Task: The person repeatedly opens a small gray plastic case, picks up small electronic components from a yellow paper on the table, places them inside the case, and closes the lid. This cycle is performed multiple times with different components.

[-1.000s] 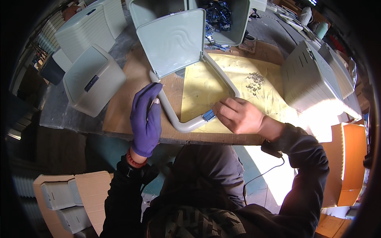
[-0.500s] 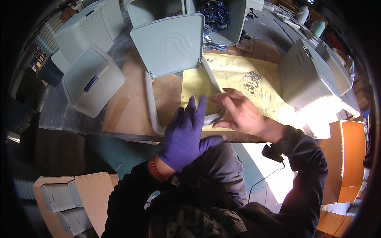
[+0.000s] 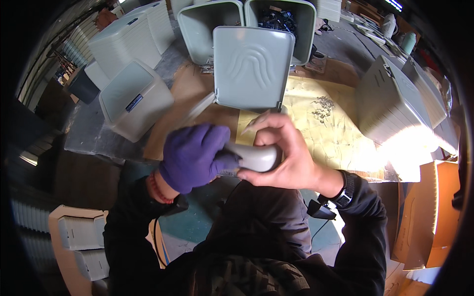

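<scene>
By the bench (image 3: 94,133), left grip (image 3: 196,155) apparently clenches and right grip (image 3: 296,160) loosely cups the grey frame (image 3: 259,158).

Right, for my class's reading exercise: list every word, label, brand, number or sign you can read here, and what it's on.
No text reads clearly.
Blue label on the grey bin: too small to read.
Dark label on the stacked bins: too small to read.
Watch: too small to read.
Lid: raised curved lines, no writing visible.
</scene>
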Tool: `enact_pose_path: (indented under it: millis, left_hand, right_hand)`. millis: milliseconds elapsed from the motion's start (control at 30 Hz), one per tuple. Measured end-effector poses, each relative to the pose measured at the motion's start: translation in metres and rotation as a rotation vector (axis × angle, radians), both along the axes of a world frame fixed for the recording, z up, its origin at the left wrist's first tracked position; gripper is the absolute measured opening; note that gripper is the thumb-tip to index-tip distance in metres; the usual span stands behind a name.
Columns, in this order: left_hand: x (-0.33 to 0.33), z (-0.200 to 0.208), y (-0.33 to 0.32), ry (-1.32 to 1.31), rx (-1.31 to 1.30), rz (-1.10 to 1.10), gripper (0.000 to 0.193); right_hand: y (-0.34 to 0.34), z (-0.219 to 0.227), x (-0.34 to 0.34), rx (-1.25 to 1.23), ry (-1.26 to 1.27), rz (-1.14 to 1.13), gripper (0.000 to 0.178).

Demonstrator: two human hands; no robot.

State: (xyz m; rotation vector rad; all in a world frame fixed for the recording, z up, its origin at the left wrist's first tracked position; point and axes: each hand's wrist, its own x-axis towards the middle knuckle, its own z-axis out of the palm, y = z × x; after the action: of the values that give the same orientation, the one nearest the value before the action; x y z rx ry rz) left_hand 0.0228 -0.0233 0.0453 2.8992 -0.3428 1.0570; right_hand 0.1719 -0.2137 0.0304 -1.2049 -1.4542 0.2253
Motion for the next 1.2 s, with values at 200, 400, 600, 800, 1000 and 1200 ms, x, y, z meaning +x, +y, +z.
enact_pose_path:
  millis: [200, 400, 600, 800, 1000, 1200]
  left_hand:
    - [0.018, 0.022, -0.002, -0.14, 0.015, 0.003, 0.023]
    - [0.02, 0.019, -0.004, -0.035, -0.135, -0.112, 0.029]
    - [0.001, -0.004, -0.009, 0.464, -0.14, -0.079, 0.053]
    - [0.087, 0.053, 0.019, -0.313, 0.405, 0.122, 0.097]
    - [0.077, 0.066, 0.019, -0.106, 0.019, 0.212, 0.067]
    - [-0.002, -0.048, -0.051, 0.409, 0.031, 0.174, 0.098]
  right_hand:
    - [0.009, 0.0, -0.001, 0.079, 0.097, -0.014, 0.09]
    - [0.009, 0.002, 0.004, 0.074, 0.065, -0.077, 0.089]
    - [-0.014, -0.026, 0.026, -0.041, -0.222, -0.002, 0.104]
    - [-0.04, -0.054, 0.049, -0.211, 0.23, -0.265, 0.112]
    - [-0.046, -0.074, 0.065, -0.103, 0.961, -0.121, 0.081]
    - [-0.041, -0.087, 0.059, -0.139, 0.912, -0.024, 0.081]
